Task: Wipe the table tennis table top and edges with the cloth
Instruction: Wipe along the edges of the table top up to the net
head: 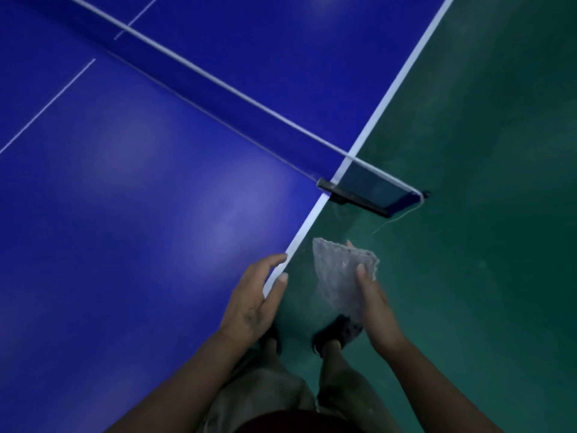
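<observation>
On my feed the blue table tennis table (140, 214) fills the left of the view. The only markings I can make out on it are white lines: a thin centre line and a broad white stripe (390, 89) along its side edge.

The cloth (340, 276), pale grey and crumpled, is off the table top. It is held in the air over the green floor (484, 151), just beside the side edge and apart from it. The right hand (374, 301) grips it, with the thumb pressed on its upper face and the fingers curled beneath; one fingertip shows past its far corner.

The left hand (253, 301) sits at the side edge with its fingers fairly straight and loose. The forefinger lies over the white stripe and the thumb reaches just past the edge. I cannot tell whether the palm bears on the top.

Farther along that same edge, the net (218, 98) crosses the table with a white band along its top. Its black clamp (352, 196) grips the edge and juts out over the floor, and a thin pale cord (396, 218) hangs from the clamp's outer end. The clamp is the nearest obstacle on the edge beyond the hands.

Below the cloth I see a dark shoe (338, 334) on the floor, partly hidden by the cloth, and light-coloured shorts (265, 392).
</observation>
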{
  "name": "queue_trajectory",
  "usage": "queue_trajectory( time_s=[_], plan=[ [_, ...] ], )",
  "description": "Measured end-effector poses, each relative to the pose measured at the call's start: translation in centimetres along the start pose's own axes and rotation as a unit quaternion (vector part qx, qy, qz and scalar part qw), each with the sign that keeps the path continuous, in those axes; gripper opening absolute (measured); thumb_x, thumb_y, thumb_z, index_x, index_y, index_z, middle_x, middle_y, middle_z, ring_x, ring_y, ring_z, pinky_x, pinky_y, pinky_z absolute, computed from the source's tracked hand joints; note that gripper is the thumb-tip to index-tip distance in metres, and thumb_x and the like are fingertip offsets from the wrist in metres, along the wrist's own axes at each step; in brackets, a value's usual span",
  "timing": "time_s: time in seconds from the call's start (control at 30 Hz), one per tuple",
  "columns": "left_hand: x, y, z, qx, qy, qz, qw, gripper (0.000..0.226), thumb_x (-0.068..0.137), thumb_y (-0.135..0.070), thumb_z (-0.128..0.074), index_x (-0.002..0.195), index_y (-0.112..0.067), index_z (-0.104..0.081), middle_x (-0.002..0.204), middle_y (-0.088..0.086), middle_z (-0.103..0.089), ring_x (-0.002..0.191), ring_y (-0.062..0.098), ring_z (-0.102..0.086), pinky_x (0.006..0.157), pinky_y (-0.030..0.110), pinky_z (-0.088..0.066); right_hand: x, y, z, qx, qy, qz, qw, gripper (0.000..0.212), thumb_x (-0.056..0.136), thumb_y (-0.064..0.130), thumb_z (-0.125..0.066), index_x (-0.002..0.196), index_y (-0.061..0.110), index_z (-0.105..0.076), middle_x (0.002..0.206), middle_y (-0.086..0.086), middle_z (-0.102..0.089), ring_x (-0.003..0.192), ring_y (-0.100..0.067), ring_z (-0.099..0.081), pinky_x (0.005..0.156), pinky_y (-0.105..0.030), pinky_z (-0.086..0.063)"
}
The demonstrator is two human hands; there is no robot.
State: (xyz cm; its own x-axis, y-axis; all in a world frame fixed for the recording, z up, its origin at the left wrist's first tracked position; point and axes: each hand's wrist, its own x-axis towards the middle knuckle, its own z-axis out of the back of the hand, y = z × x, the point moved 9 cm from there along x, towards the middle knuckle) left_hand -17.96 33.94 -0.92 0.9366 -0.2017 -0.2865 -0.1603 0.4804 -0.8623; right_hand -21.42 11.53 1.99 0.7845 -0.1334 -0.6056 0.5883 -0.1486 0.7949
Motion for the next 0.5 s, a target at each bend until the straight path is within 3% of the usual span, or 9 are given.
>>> queue_trajectory(
  time_s=[0.1, 0.17, 0.27, 0.33, 0.5],
  plan=[
    [1.5, -5.8, -4.4, -0.037, 0.062, -0.003, 0.997, 0.06, 0.096, -0.08, -0.054, 0.152, -0.063, -0.039, 0.152, -0.036, -0.05, 0.147, -0.006, -0.044, 0.119, 0.03, -0.039, -1.3, 1.3, 4.8, 0.11, -0.033, -0.063, 0.991, 0.047, 0.096, 0.056, -0.052, 0.133, 0.031, -0.07, 0.134, 0.002, -0.075, 0.12, -0.015, -0.073, 0.103, -0.038, -0.054],
    [2.0, -9.5, -6.9, -0.081, 0.089, 0.005, 0.993, 0.075, 0.091, -0.076, -0.067, 0.157, -0.063, -0.034, 0.147, -0.035, -0.057, 0.142, -0.008, -0.05, 0.113, 0.028, -0.041, -2.0, 2.1, 7.8, 0.139, -0.036, -0.095, 0.985, 0.05, 0.093, 0.058, -0.055, 0.126, 0.024, -0.072, 0.127, -0.007, -0.078, 0.115, -0.024, -0.076, 0.102, -0.045, -0.055],
    [2.6, -14.1, -10.5, -0.091, 0.125, 0.012, 0.988, 0.086, 0.088, -0.059, -0.084, 0.158, -0.06, -0.034, 0.128, -0.015, -0.072, 0.127, 0.005, -0.066, 0.107, 0.038, -0.052, -2.4, 3.3, 12.2, 0.179, -0.037, -0.104, 0.978, 0.062, 0.094, 0.058, -0.054, 0.137, 0.015, -0.066, 0.13, -0.012, -0.076, 0.12, -0.032, -0.074, 0.111, -0.053, -0.052],
    [2.9, -16.6, -12.7, -0.07, 0.147, 0.005, 0.987, 0.089, 0.083, -0.05, -0.092, 0.155, -0.057, -0.041, 0.121, -0.008, -0.073, 0.118, 0.013, -0.07, 0.106, 0.044, -0.056, -2.5, 4.0, 14.7, 0.196, -0.021, -0.103, 0.975, 0.064, 0.1, 0.059, -0.048, 0.142, 0.013, -0.062, 0.132, -0.013, -0.074, 0.123, -0.032, -0.072, 0.112, -0.054, -0.051],
    [3.7, -20.9, -17.1, -0.077, 0.189, 0.018, 0.979, 0.075, 0.079, -0.013, -0.096, 0.137, -0.042, -0.058, 0.124, -0.003, -0.072, 0.119, 0.018, -0.069, 0.105, 0.041, -0.058, -2.6, 5.3, 19.0, 0.238, 0.034, -0.096, 0.966, 0.067, 0.102, 0.062, -0.038, 0.146, 0.015, -0.059, 0.139, -0.012, -0.071, 0.13, -0.029, -0.068, 0.108, -0.049, -0.057]
  ],
)
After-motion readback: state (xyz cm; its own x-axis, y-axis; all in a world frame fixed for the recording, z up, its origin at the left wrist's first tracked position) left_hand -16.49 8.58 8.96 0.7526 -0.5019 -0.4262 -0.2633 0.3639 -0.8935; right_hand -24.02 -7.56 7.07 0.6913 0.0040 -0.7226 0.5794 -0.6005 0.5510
